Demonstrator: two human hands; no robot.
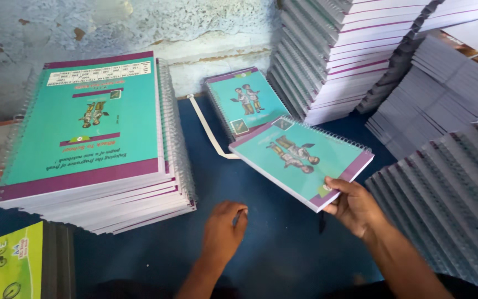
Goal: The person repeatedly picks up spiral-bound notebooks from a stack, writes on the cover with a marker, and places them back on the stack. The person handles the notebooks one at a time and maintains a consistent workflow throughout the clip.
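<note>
Teal notebook (300, 160) corner in right hand (355, 207) grip.

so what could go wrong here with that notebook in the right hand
The right hand pinches the notebook by one corner only, tilted in mid-air, so it may slip or bend. The big stack on the left sits unevenly and might slide. The left hand rests on the blue surface, giving no support.

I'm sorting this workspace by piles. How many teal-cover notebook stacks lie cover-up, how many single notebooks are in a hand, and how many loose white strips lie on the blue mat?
Teal-cover stacks, cover up: 2
Notebook held in right hand: 1
White strip: 1
Total: 4
</note>
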